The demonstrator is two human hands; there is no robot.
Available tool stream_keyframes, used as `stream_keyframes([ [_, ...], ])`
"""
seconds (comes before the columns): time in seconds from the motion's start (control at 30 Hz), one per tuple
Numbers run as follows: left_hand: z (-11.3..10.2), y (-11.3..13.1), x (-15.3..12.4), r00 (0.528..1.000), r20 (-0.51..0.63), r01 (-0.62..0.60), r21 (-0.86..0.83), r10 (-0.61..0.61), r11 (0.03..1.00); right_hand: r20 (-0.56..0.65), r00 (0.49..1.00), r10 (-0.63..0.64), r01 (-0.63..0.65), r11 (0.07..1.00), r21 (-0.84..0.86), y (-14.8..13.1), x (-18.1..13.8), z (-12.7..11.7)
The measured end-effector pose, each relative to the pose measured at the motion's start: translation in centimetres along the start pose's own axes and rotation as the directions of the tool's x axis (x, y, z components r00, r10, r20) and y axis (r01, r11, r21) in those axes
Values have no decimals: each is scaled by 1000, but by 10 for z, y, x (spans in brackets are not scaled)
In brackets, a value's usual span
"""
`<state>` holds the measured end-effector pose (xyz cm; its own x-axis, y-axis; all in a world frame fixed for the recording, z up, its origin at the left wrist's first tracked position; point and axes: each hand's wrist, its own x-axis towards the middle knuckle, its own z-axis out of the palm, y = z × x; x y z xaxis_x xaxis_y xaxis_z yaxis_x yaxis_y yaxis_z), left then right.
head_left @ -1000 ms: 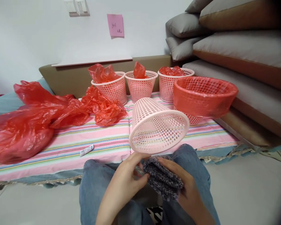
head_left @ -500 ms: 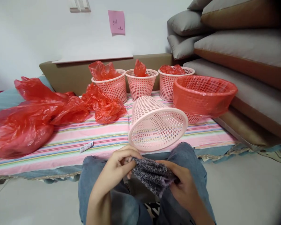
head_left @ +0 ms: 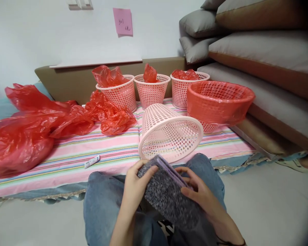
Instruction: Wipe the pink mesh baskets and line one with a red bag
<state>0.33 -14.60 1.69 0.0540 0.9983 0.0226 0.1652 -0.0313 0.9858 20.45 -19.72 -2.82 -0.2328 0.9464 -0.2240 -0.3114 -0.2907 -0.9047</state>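
Observation:
Above my lap is a folded cleaning cloth, speckled dark grey and fuzzy with lilac edges. My left hand pinches its upper left corner, thumb on top. On the other side, my right hand grips the lilac-edged side between thumb and fingers. Just beyond the cloth, a pale pink perforated basket lies tipped over, its mouth facing me. The cloth's top corner overlaps the basket's rim in view; whether they touch I cannot tell.
Behind stand three pink baskets with red bags stuffed inside. A red-lined basket is at right. Red plastic bags heap at left, near a small white packet. Grey cushions are stacked on the right.
The cloth was bunched and crumpled; now it is spread out into a flat folded shape and tilted. Both hands have shifted along its edges, still holding it.

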Motion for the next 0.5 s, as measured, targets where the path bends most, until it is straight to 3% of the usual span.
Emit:
stream_keyframes([
  [0.1,1,-9,1,978,-205,15,-122,-40,992,-36,999,-27,34,978,206,4,0,-5],
  [0.23,10,-20,-5,943,-328,-11,-185,-51,983,-94,995,-17,50,929,367,13,4,6],
  [0.4,9,-25,-6,953,-296,10,-205,-72,979,-225,962,155,-67,932,357,23,9,7],
  [0.5,-1,-25,-3,978,-202,27,-144,-56,989,-267,953,141,-61,956,287,25,7,-2],
])
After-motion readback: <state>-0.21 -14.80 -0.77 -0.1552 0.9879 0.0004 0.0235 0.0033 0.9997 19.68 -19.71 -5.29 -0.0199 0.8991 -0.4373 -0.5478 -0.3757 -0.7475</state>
